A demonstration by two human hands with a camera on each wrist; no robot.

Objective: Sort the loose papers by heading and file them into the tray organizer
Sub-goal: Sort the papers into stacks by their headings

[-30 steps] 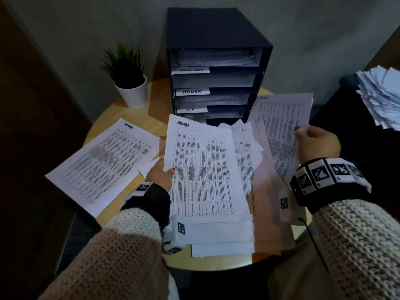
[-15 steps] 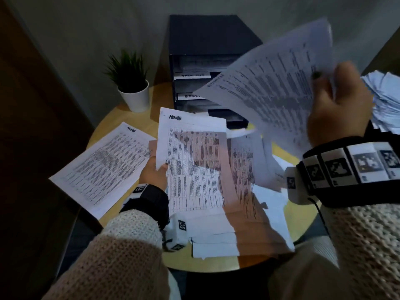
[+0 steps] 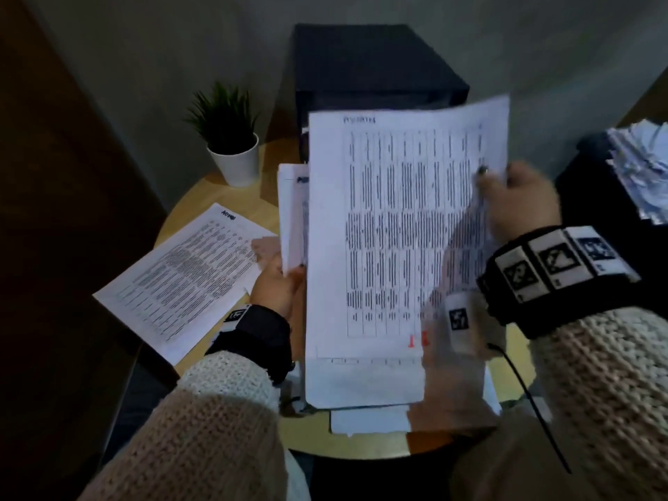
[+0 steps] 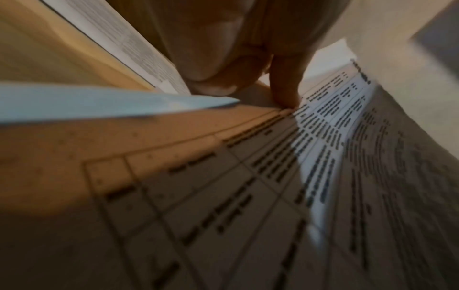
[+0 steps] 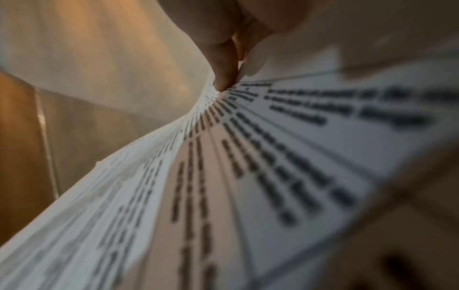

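Note:
My right hand (image 3: 506, 197) pinches the right edge of a printed sheet (image 3: 397, 229) and holds it over the middle of the round table; its heading is too blurred to read. The right wrist view shows thumb and fingers (image 5: 226, 74) closed on that sheet (image 5: 248, 157). My left hand (image 3: 278, 283) grips the left edge of a stack of papers (image 3: 291, 211) lying underneath; in the left wrist view a finger (image 4: 285, 88) presses on the stack's top sheet (image 4: 223, 196). The dark tray organizer (image 3: 372, 66) stands behind, its slots hidden by the held sheet.
A separate sheet headed ADMIN (image 3: 188, 273) lies on the left of the wooden table (image 3: 217, 197). A small potted plant (image 3: 231, 139) stands at the back left. A heap of white papers (image 3: 639, 168) lies on a dark surface at the far right. Grey walls close the corner.
My right hand has swung the sheet from high at the right down and leftward, so it now covers the stack and the organizer's front. My left hand stays on the stack's left edge.

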